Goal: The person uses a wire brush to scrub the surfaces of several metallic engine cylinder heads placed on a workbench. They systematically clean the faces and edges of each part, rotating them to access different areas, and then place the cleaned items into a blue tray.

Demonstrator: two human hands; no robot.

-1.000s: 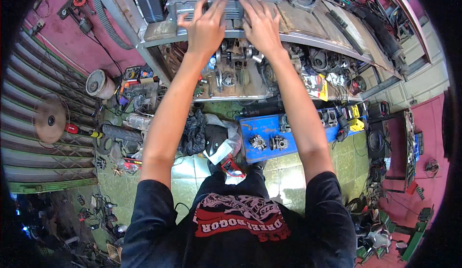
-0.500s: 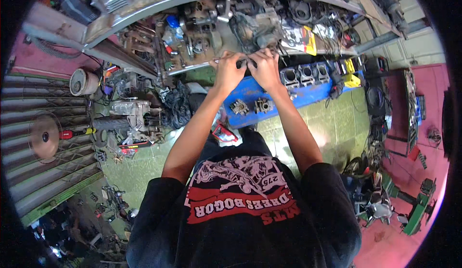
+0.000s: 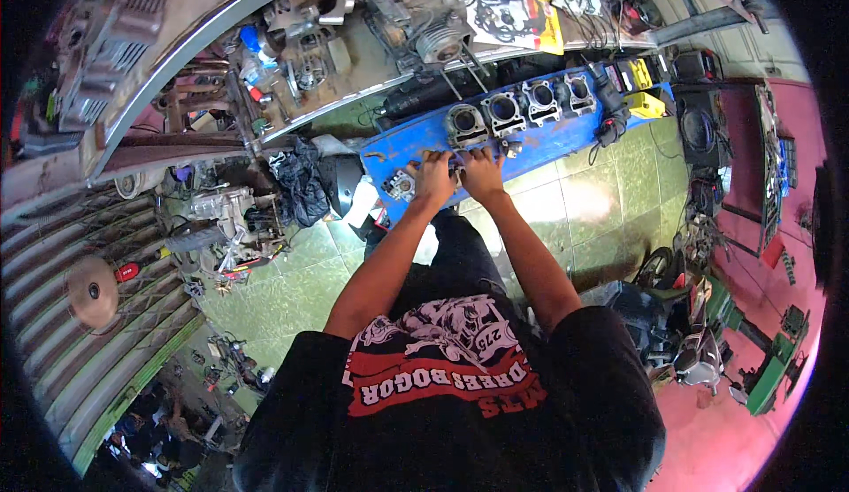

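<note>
My left hand (image 3: 432,178) and my right hand (image 3: 482,175) are side by side over the near part of the blue bench top (image 3: 531,163). Their fingers curl around a small metal engine part (image 3: 457,174), perhaps a cylinder head, mostly covered by the hands. To the left of my left hand lies a similar metal engine part (image 3: 400,184). Just beyond my fingers, several cylinder blocks (image 3: 502,112) with round bores stand in a row. A small metal piece (image 3: 510,148) sits right of my right hand.
Behind the bench, a metal-edged shelf (image 3: 354,96) carries engine parts and a yellow-edged packet (image 3: 548,28). A power tool (image 3: 610,107) and yellow items (image 3: 646,103) occupy the bench's right end. A black plastic bag (image 3: 299,183) lies left; green tiled floor (image 3: 610,191) shows nearer.
My hands have come down and nearer, from the shelf's front edge to the metal engine part on the blue bench. The view has shifted, showing more of the row of cylinder blocks.
</note>
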